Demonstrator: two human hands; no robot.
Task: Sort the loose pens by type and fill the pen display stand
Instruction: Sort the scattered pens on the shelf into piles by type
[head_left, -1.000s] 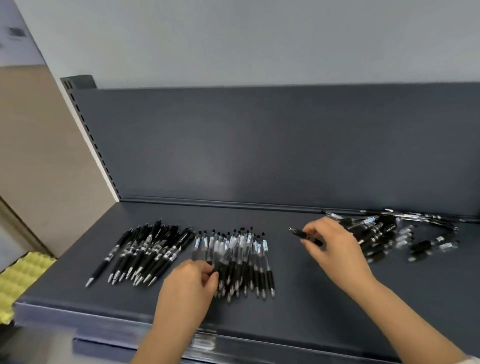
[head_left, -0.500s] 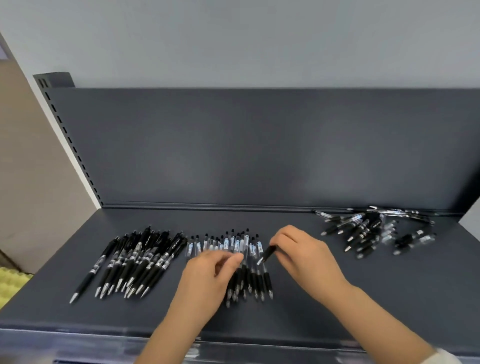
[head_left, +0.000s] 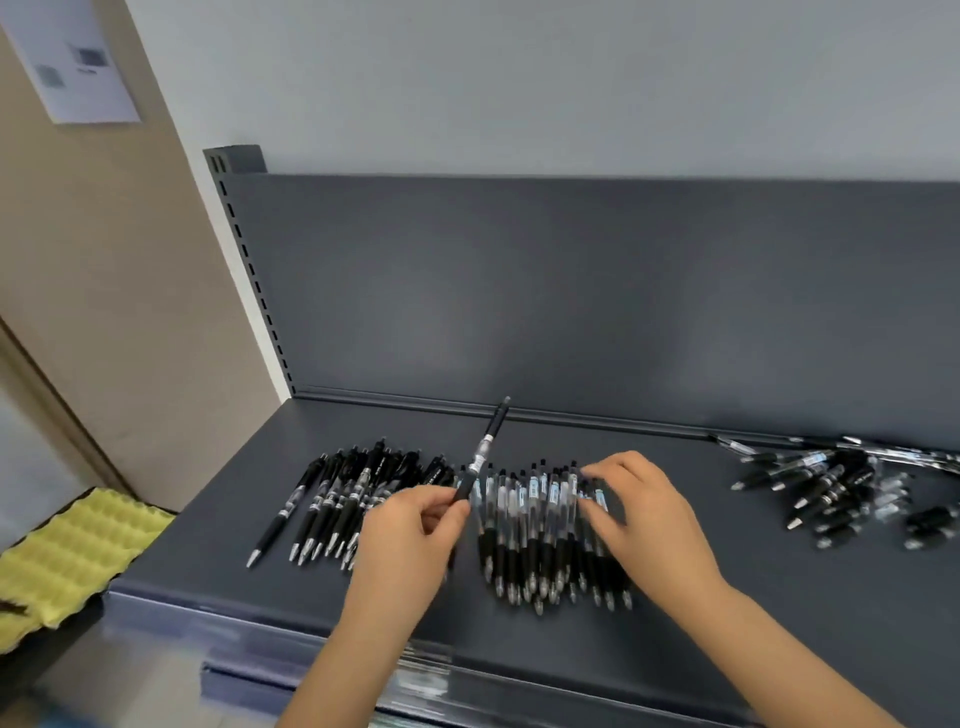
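Note:
My left hand (head_left: 415, 535) pinches a black pen (head_left: 483, 454) by its lower end, and the pen points up and away over the shelf. My right hand (head_left: 644, 519) lies with spread fingers on a row of clear-barrelled pens (head_left: 540, 525) in the middle of the dark shelf (head_left: 727, 587). Left of that row lies a row of black-barrelled pens (head_left: 343, 493). A loose unsorted heap of pens (head_left: 836, 488) sits at the far right by the back panel.
The shelf's upright back panel (head_left: 571, 291) rises behind the pens. A yellow foam sheet (head_left: 67, 556) lies below the shelf's left end. A beige wall with a paper notice (head_left: 78, 57) stands at the left.
The pen has passed from my right hand to my left, which now holds it raised. My right hand has settled on the clear-barrelled row. The camera has swung rightward.

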